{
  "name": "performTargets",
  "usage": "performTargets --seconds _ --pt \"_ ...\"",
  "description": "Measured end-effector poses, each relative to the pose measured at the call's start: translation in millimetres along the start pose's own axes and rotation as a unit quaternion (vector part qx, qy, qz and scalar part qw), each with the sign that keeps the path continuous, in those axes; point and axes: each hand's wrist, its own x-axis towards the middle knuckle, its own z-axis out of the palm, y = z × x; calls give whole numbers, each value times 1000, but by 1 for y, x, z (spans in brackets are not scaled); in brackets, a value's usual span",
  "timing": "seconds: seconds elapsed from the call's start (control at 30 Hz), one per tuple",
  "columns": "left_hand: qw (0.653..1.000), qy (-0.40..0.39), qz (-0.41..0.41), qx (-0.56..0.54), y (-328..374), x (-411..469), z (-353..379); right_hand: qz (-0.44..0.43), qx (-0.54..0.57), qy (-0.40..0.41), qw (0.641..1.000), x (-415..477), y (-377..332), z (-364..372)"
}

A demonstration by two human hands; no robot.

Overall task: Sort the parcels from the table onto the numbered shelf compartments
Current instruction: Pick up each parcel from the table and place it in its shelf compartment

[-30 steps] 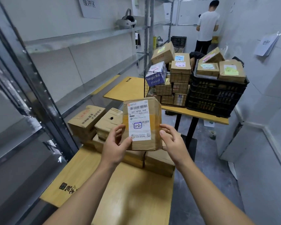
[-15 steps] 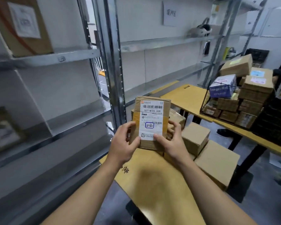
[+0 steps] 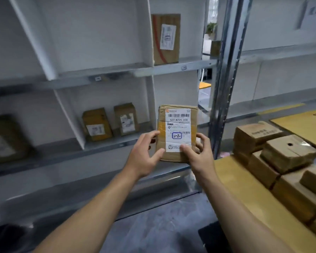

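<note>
The person holds one cardboard parcel [image 3: 177, 133] upright in both hands, out in front of the metal shelf unit [image 3: 171, 69] and off the table. The left hand [image 3: 144, 154] grips its lower left edge, thumb on the front and fingers spread along the side. The right hand [image 3: 199, 156] has its thumb pressed on the bottom of the white shipping label [image 3: 178, 125], with the fingers curled round the right edge. The label reads 507-N705 A68, and there's a handwritten "2-2" in a blue box lower down.

Behind it, two small parcels [image 3: 97, 125] stand side by side in a middle-row compartment, just left of the held one. Another labelled parcel [image 3: 165, 38] stands upright one row up, and a blurry one [image 3: 4, 139] sits far left. On the right, the yellow wooden table [image 3: 235, 179] carries a pile of brown boxes [image 3: 281, 156] — one has a small round hole in its top.
</note>
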Motion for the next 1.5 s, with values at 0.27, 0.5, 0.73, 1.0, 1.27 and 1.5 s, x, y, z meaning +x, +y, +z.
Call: performTargets --seconds 0.27,0.5,0.73,1.0,1.27,1.5 --pt "968 -16 -78 237 -64 -42 -116 -10 15 -52 998 -5 -7 101" --pt "889 -85 -167 417 -83 -37 -196 -32 29 -69 997 7 -25 169" --pt "862 -72 -216 453 -99 -23 -245 -75 53 -108 990 32 -52 236" --pt "861 -17 -266 434 -136 -9 -290 -109 69 -175 976 63 -67 326" --pt "831 8 -362 422 -195 -36 -300 -107 61 -263 957 73 -30 398" --pt "813 8 -434 388 -253 -70 -327 -49 43 -316 947 57 18 453"
